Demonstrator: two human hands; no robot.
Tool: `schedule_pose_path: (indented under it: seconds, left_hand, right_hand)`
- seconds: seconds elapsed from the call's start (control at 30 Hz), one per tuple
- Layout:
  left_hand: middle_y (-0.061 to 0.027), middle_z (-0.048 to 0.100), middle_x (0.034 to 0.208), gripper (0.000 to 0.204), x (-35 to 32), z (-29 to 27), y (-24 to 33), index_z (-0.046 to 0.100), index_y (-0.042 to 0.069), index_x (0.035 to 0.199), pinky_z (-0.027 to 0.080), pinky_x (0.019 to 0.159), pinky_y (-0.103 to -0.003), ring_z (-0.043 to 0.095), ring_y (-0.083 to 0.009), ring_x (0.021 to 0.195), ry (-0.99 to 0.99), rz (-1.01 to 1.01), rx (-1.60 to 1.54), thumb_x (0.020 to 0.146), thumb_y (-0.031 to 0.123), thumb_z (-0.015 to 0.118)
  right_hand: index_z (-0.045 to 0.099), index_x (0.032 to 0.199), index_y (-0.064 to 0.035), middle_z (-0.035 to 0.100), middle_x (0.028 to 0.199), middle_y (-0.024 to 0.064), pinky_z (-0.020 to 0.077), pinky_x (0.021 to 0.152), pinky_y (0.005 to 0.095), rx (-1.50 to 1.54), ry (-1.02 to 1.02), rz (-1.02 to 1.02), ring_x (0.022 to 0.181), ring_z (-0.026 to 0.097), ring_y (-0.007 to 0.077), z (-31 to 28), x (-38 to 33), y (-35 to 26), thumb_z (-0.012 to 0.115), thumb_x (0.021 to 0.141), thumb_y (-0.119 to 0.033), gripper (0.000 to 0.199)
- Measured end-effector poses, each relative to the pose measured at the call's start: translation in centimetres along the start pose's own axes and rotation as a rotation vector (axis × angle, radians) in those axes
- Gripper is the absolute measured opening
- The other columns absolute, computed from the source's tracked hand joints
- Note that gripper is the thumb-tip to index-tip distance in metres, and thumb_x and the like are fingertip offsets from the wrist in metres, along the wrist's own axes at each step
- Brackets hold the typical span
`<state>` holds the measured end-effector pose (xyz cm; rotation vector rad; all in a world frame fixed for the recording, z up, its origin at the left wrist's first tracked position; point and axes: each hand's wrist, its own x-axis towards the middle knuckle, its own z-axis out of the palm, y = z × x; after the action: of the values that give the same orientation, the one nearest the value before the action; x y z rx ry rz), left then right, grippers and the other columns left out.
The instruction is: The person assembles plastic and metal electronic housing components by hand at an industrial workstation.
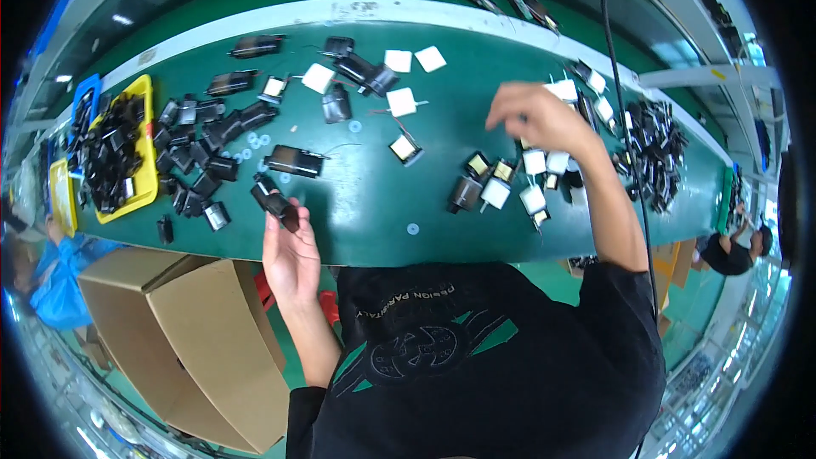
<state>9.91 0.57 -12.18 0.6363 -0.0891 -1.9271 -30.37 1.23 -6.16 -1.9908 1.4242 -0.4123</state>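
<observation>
The left hand (293, 248) grasps a black part (274, 202), over the surface (365, 225) and to the right of the yellow bin (148, 157). Farther right of that bin, the right hand (535, 116) hangs above the surface, its fingers loosely bent and let go.

The yellow bin is filled with black pieces (117, 153); a blue bin (95, 83) stands just beside it on its left. Just right of the yellow bin lie loose black cases (204, 153) and small clear rings (247, 154). Well to its right are white squares (431, 59) and, farthest from it, a black heap (659, 161).
</observation>
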Motion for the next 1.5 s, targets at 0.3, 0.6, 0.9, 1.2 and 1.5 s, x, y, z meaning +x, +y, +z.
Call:
schedule_pose_path:
  seconds: [0.3, 0.6, 0.9, 1.2, 1.5]
  left_hand:
    - [-0.0184, 0.055, 0.114, 0.031, 3.3, 3.5, -1.4, 0.046, -0.002, 0.12, 0.054, 0.085, -0.032, 0.06, -0.0264, 0.098, -0.096, -0.222, -0.18, 0.096, 0.017, 0.045]
    - [-0.0192, 0.052, 0.114, 0.038, 1.5, 6.1, -1.7, 0.042, 0.0, 0.127, 0.053, 0.084, -0.032, 0.058, -0.0269, 0.098, -0.161, -0.326, -0.352, 0.095, 0.02, 0.046]
    - [-0.0181, 0.054, 0.114, 0.037, 1.0, 7.5, -1.9, 0.043, 0.0, 0.126, 0.053, 0.085, -0.031, 0.058, -0.0267, 0.098, -0.199, -0.378, -0.395, 0.094, 0.018, 0.049]
    - [-0.0141, 0.062, 0.103, 0.032, 0.4, 10.3, -2.9, 0.048, -0.001, 0.12, 0.053, 0.082, -0.033, 0.062, -0.025, 0.095, -0.163, -0.058, 0.179, 0.092, 0.014, 0.053]
    - [-0.0123, 0.061, 0.104, 0.041, -0.1, 10.9, -3.3, 0.048, -0.001, 0.117, 0.053, 0.08, -0.035, 0.061, -0.0204, 0.094, -0.21, 0.114, 0.412, 0.08, -0.004, 0.064]
  right_hand:
    - [0.063, 0.106, -0.014, 0.048, 0.103, 0.0053, 0.0423, 0.083, 0.0348, -0.326, -0.008, 0.179, 0.094, 0.048, 0.0253, 6.4, -7.8, -3.7, 0.07, 0.059, -0.001, 0.05]
    - [0.066, 0.094, -0.0108, 0.046, 0.115, 0.0091, 0.0384, 0.091, 0.0357, 0.081, 0.326, 0.128, 0.109, 0.044, 0.0268, 7.3, -7.7, -3.2, 0.066, 0.053, -0.001, 0.042]
    - [0.048, 0.099, -0.0057, 0.06, 0.092, 0.02, 0.0498, 0.068, 0.0354, 1.247, 0.739, -0.128, 0.077, 0.061, 0.0254, 8.0, -4.4, -6.4, 0.081, 0.066, -0.028, 0.051]
    - [0.062, 0.103, -0.0007, 0.067, 0.085, 0.0089, 0.0466, 0.056, 0.0239, 0.792, 0.561, 0.033, 0.066, 0.061, 0.0118, 8.1, 2.0, -14.1, 0.072, 0.076, -0.011, 0.03]
    - [0.065, 0.096, -0.002, 0.065, 0.077, 0.0097, 0.0472, 0.055, 0.0265, 0.521, 0.577, 0.051, 0.063, 0.063, 0.0187, 7.1, 1.7, -15.0, 0.074, 0.074, -0.013, 0.026]
